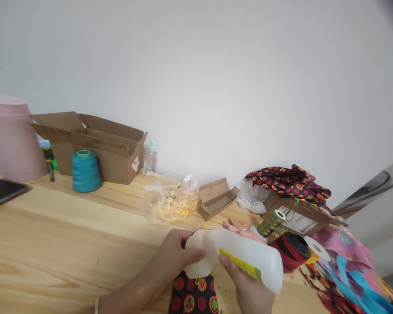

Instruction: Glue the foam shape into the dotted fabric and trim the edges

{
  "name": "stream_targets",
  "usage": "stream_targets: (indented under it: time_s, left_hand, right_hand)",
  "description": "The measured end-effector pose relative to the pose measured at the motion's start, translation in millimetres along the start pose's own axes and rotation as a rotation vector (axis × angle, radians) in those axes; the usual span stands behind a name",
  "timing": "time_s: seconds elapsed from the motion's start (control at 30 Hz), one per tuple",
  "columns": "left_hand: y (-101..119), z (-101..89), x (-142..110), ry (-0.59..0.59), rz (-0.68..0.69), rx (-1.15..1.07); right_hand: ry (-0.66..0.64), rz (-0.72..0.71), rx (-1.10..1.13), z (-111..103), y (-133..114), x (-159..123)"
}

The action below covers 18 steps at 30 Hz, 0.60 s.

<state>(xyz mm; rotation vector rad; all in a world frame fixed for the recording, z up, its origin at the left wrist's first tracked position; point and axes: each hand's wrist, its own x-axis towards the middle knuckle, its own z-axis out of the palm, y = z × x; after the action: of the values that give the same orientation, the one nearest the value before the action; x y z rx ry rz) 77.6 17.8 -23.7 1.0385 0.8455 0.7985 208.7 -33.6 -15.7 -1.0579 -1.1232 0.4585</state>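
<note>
My right hand (249, 279) is wrapped round a white plastic bottle (252, 250) with a yellow label, tilted so its base points right. Its left end lies against a pale, scallop-edged piece (198, 264), hiding the bottle's tip. The thumb and fingers of my left hand (175, 257) pinch that piece at its left edge. Below it hangs or lies dark fabric (191, 296) with red and orange round motifs, and a small yellow loop shows where the two meet.
Behind are a plastic bag of yellow cord (173, 207) and a small open box (216, 198). A teal thread cone (85, 171), large carton (108, 146), pink bin (16, 135) and phone (5, 192) stand left. Thread spools (288, 250), patterned cloth (291, 183) and ribbons crowd the right.
</note>
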Motion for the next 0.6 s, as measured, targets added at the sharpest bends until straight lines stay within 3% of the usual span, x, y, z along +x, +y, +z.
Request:
stream_targets:
  time_s: [0.07,0.17,0.4,0.5,0.6]
  left_hand:
    - [-0.5,-0.6,0.1,0.005,-0.003,-0.010]
    - [-2.1,-2.5,1.4,0.017,-0.007,-0.031]
    - [-7.9,-7.9,8.4,0.036,-0.039,-0.121]
    - [-10.4,-12.2,12.6,0.037,-0.044,-0.185]
    - [-9.4,-18.1,15.1,0.034,-0.029,-0.249]
  right_hand:
    - [-0.013,-0.042,-0.008,-0.9,1.2,-0.2]
    - [0.067,-0.005,0.052,-3.9,4.5,0.3]
    - [0.207,0.302,0.459,-14.5,7.1,22.2]
    - [0.076,0.528,0.425,-23.5,2.7,34.4]
    - [-0.161,0.635,0.110,-34.1,-1.6,40.9]
